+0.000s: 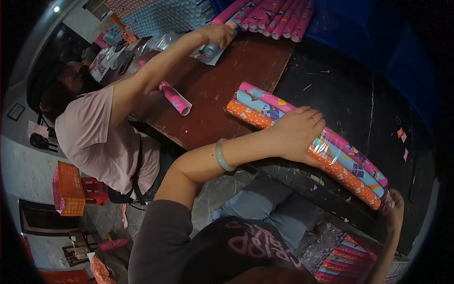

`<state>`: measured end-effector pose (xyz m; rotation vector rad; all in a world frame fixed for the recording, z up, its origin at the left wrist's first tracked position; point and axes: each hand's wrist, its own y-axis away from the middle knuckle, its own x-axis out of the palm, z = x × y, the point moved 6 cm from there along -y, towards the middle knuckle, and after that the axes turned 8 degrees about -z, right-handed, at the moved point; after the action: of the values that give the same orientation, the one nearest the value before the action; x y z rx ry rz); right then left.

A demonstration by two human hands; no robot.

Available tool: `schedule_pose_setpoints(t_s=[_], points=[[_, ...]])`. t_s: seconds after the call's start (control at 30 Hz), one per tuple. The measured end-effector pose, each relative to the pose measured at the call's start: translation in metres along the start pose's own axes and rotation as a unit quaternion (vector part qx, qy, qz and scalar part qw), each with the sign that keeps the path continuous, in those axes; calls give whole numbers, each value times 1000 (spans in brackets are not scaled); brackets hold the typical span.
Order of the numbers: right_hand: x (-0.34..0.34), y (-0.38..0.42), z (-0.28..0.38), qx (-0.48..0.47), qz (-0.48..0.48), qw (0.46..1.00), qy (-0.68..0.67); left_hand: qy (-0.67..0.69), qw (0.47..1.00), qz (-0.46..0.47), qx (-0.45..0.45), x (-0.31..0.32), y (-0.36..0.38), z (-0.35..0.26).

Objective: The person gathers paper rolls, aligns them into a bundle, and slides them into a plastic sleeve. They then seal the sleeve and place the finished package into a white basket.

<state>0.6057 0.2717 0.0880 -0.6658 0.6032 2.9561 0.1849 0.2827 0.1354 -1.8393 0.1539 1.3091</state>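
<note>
A bundle of wrapping-paper rolls (pixel 350 170), orange, blue and pink inside clear plastic film, lies slantwise across the edge of the brown table (pixel 213 94) and a dark worktop (pixel 340 85). My left hand (pixel 298 132), a pale green bangle on its wrist, presses down over the middle of the bundle with fingers curled across the rolls. My right hand (pixel 395 208) pinches the bunched plastic film at the bundle's lower right end.
A co-worker in a pink shirt (pixel 94 137) sits at the left, one hand (pixel 217 34) reaching to a paper at the far table edge. A loose pink roll (pixel 176 98) lies near them. Stacked pink rolls (pixel 274 16) sit at the back, more bundles (pixel 345 260) by my knee, and an orange crate (pixel 71 189) on the floor.
</note>
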Motion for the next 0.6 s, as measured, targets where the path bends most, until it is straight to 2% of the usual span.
schedule_pose_setpoints(t_s=[0.07, 0.23, 0.3, 0.43, 0.5, 0.6], points=[[-32, 2, -37, -89, 18, 996, 5, 1, 1000, -2, -2, -1, 0, -1], [-6, 22, -31, -94, 5, 995, -12, -18, 1000, 0, 13, -1, -1, -2], [9, 21, -25, -21, 27, 998, -48, -14, 1000, 2, 10, -1, 0, -2], [21, 25, -18, -2, 25, 999, -35, -10, 1000, 5, 6, 0, 0, -2], [23, 31, -15, 19, -19, 994, -104, -18, 1000, -2, 17, -1, 0, -4], [27, 30, -14, 7, -11, 994, -111, -19, 999, 10, 31, -4, 1, -5]])
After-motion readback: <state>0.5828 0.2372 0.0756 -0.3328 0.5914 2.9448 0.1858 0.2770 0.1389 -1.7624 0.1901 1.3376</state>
